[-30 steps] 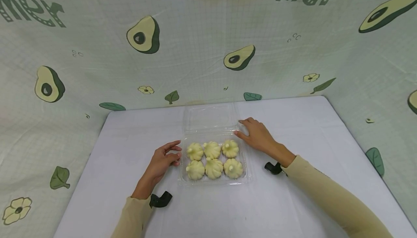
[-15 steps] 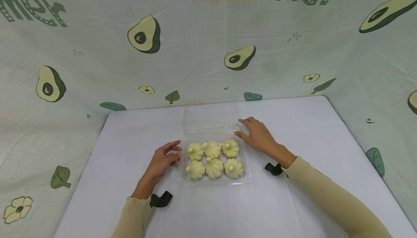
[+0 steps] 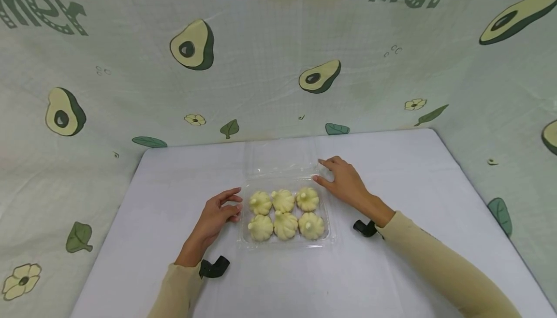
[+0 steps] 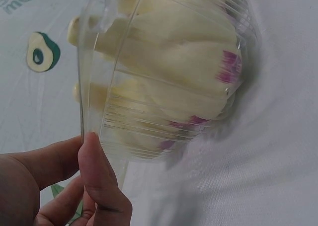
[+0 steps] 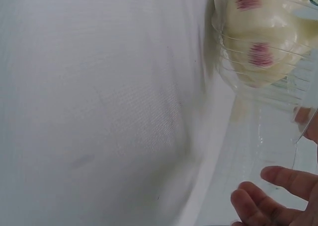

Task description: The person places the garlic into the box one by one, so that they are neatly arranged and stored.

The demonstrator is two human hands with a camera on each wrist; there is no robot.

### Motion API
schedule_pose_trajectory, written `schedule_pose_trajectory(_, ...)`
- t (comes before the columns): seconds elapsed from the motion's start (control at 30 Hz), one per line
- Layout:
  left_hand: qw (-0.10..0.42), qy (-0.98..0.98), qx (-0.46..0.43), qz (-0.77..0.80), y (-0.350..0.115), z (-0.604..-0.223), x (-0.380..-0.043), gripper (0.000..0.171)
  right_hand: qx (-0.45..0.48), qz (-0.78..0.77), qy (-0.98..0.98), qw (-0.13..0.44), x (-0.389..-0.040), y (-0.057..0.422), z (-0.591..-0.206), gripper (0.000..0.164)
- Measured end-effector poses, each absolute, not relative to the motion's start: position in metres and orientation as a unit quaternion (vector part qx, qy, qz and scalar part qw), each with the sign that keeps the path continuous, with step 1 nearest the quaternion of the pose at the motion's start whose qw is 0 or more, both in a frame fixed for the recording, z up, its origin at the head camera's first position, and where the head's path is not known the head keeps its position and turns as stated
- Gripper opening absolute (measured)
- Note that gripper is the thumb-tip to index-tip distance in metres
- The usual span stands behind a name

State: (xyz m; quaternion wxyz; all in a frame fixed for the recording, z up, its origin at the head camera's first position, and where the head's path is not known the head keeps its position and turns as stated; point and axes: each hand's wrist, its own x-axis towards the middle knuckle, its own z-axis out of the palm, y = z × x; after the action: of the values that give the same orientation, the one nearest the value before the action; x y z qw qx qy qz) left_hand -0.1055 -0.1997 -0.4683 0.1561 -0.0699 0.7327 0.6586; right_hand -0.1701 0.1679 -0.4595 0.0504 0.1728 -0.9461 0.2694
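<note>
A clear plastic clamshell container [image 3: 287, 246] sits mid-table, its see-through lid [image 3: 280, 157] folded back toward the wall. Several pale garlic bulbs [image 3: 285, 225] fill the base in two rows; purple streaks show on them in the wrist views. At the container's left side, my left hand [image 3: 214, 217] pinches the rim between thumb [image 4: 94, 161] and forefinger. My right hand [image 3: 344, 180] is at the back right corner by the hinge. Its thumb touches the container's edge, while the other fingers [image 5: 258, 206] spread loosely beside the lid. Contact between those fingers and the lid is unclear.
A white cloth covers the table [image 3: 383, 269]. Behind it and at both sides hangs a pale curtain [image 3: 261, 66] printed with avocados and leaves. Black wrist mounts [image 3: 215, 266] stick out below both sleeves.
Glints on the clear lid have shifted slightly. Both hands, the container and the garlic bulbs keep nearly the same places.
</note>
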Motion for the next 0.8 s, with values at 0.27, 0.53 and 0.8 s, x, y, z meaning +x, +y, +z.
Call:
schedule_pose_trajectory(0.27, 0.155, 0.734, -0.071, 0.657, -0.1988, -0.4661, -0.1058, 0.054, 0.165, 0.282, -0.944, 0.05, -0.1706, 0.1673, -0.4594, 0.062)
schedule_pose_trajectory(0.53, 0.153, 0.733, -0.07, 0.659, -0.1988, -0.4676, -0.1061, 0.055, 0.158, 0.308, -0.936, 0.068, -0.1695, 0.1673, -0.4614, 0.063)
schedule_pose_trajectory(0.8, 0.149, 0.732, -0.071, 0.661, -0.1977, -0.4681, -0.1059, 0.055, 0.151, 0.341, -0.924, 0.089, -0.1688, 0.1661, -0.4617, 0.061)
